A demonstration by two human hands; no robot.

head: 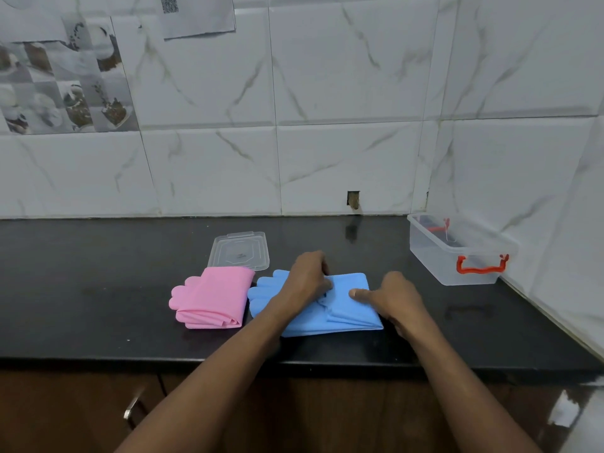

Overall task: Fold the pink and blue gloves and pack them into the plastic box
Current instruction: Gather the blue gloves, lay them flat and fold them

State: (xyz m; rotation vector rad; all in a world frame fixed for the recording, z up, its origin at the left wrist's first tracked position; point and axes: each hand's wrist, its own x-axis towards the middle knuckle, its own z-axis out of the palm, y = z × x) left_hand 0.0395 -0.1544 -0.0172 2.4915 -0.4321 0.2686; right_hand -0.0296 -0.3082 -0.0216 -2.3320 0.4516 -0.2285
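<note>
Folded pink gloves point(212, 297) lie on the black counter point(98, 289), fingertips pointing left. Right beside them lie the blue gloves point(346, 312), folded over, with fingertips showing at their left end. My left hand point(307, 276) rests on the blue gloves' middle, its fingers curled and pinching a fold. My right hand point(392, 297) presses flat on their right part, thumb pointing left. The clear plastic box point(457, 256) with red handles stands open at the counter's right end, against the side wall.
The box's clear lid point(240, 251) lies flat behind the pink gloves. Tiled walls close off the back and the right side. The counter's front edge runs just below the gloves, with wooden cabinet doors and a metal handle point(132, 408) underneath.
</note>
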